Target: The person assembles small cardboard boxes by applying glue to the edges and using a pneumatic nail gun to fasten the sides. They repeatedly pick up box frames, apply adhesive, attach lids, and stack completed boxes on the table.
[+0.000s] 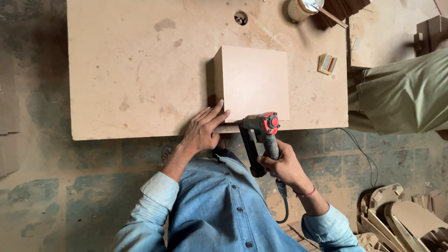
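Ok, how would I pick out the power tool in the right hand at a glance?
Start at the big tan work table, then find the square board box at its near edge. Pressed against that box's near side is the nail gun, gripped by the right hand; its red cap and trailing hose set it apart.

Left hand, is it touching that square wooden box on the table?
Touching. The head view shows the left hand with its fingers laid flat against the near corner of the wooden box, no gap between them, while the right hand holds the nail gun.
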